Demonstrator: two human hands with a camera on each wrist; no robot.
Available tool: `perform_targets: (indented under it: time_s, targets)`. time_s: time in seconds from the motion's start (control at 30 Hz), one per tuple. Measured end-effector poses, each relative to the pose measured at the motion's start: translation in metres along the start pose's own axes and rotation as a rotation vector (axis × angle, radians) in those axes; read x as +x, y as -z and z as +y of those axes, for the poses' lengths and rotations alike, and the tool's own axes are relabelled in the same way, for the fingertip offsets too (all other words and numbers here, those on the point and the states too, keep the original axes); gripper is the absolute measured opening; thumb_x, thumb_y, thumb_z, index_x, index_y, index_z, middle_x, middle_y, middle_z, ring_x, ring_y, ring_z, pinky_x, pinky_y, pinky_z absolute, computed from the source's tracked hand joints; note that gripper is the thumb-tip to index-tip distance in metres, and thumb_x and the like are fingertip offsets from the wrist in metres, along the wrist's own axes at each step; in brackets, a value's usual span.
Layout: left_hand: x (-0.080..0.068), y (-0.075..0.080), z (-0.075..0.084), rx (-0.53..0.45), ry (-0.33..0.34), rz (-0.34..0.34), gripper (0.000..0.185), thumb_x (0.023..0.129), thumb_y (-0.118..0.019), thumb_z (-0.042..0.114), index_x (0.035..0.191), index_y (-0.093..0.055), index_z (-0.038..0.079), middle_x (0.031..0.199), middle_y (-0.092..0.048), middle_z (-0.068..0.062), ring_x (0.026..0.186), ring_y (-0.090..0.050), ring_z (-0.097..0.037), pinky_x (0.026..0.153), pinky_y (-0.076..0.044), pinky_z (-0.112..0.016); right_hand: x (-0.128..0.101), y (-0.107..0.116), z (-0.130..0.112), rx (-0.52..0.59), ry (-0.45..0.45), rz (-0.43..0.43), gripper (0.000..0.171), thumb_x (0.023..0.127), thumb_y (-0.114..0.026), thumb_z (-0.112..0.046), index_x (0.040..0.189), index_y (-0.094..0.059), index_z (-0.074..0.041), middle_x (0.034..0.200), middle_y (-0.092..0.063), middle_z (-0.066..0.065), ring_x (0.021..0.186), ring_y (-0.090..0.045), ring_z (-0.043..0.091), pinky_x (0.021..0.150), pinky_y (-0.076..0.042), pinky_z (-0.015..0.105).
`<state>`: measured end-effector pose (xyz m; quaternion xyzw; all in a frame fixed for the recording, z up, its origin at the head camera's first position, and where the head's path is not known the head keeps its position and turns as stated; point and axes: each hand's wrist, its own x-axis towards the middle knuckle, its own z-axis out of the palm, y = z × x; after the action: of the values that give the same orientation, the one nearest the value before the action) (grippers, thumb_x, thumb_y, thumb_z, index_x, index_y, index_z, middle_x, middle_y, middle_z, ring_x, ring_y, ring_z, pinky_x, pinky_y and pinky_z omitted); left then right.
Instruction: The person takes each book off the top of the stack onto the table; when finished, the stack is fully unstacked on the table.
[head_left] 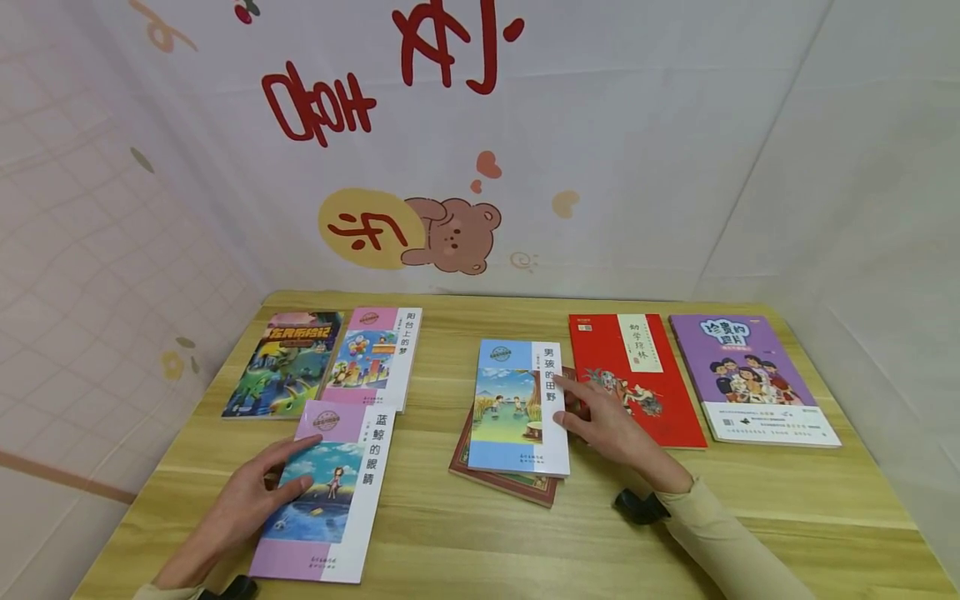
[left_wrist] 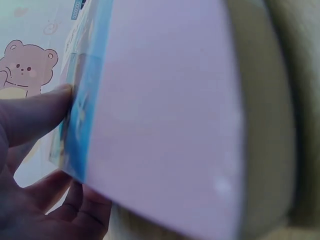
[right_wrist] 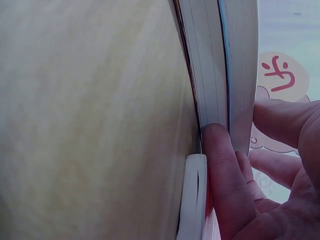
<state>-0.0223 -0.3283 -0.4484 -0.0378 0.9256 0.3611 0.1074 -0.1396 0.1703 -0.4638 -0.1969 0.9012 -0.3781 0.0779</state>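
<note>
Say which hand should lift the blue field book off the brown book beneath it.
Right. The right hand already has its grip on the blue field book, thumb against its edge; the left hand holds the pink whale book.

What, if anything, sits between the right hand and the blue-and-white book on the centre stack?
Nothing visible does. The right hand already touches the right edge of the blue-and-white book, with its thumb pressed against the page edges above the dark red book beneath.

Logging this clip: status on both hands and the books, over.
Left hand grips pink-and-blue book at its left edge. Right hand holds right edge of blue-cover book, which lies atop dark red book. Nothing between hands.
</note>
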Motion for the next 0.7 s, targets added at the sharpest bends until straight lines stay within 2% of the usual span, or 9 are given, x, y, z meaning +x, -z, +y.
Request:
perform_targets:
  time_s: [0.13, 0.2, 0.37, 0.53, 0.7]
  targets:
    - [0.0004, 0.0015, -0.0005, 0.023, -0.008, -0.013, 0.063, 0.097, -0.073, 0.013, 0.155, -0.049, 0.010, 0.156, -0.031, -0.038, 0.119, -0.057, -0.047, 0.091, -0.054, -0.052, 0.0002, 0.0003, -0.0005, 0.001, -0.006, -0.004, 0.063, 0.097, -0.075, -0.021, 0.153, -0.050, -0.005, 0.110, -0.061, 0.007, 0.094, -0.053, 0.021, 0.067, -0.049, 0.027]
    - [0.0011, 0.0020, -0.0003, 0.033, -0.015, -0.010, 0.065, 0.096, -0.074, 0.011, 0.155, -0.048, 0.008, 0.157, -0.029, -0.038, 0.119, -0.057, -0.046, 0.090, -0.054, -0.052, 0.0004, 0.0001, -0.0009, 0.004, -0.005, -0.005, 0.063, 0.097, -0.075, -0.021, 0.152, -0.051, -0.005, 0.110, -0.061, 0.007, 0.094, -0.053, 0.020, 0.066, -0.048, 0.027]
    - [0.0026, 0.0042, 0.0000, 0.068, -0.024, -0.018, 0.068, 0.093, -0.077, 0.009, 0.153, -0.048, 0.001, 0.154, -0.033, -0.037, 0.112, -0.058, -0.039, 0.085, -0.053, -0.045, 0.0006, 0.0002, -0.0015, 0.002, -0.008, 0.001, 0.062, 0.097, -0.075, -0.021, 0.152, -0.051, -0.005, 0.109, -0.061, 0.007, 0.092, -0.053, 0.020, 0.065, -0.048, 0.027]
    - [0.0015, 0.0054, 0.0000, 0.079, -0.023, -0.036, 0.069, 0.091, -0.079, 0.011, 0.152, -0.049, 0.000, 0.153, -0.035, -0.037, 0.115, -0.058, -0.044, 0.089, -0.054, -0.051, 0.0003, 0.0005, -0.0009, 0.007, -0.014, -0.001, 0.063, 0.097, -0.075, -0.021, 0.152, -0.051, -0.005, 0.110, -0.060, 0.007, 0.094, -0.053, 0.021, 0.065, -0.048, 0.027]
    - [0.0011, 0.0060, 0.0009, 0.127, -0.045, -0.002, 0.068, 0.089, -0.081, 0.015, 0.148, -0.053, -0.003, 0.150, -0.038, -0.036, 0.117, -0.057, -0.048, 0.090, -0.053, -0.056, -0.0001, 0.0005, 0.0004, 0.006, -0.007, -0.004, 0.063, 0.097, -0.074, -0.022, 0.153, -0.050, -0.005, 0.112, -0.061, 0.008, 0.096, -0.053, 0.021, 0.067, -0.049, 0.028]
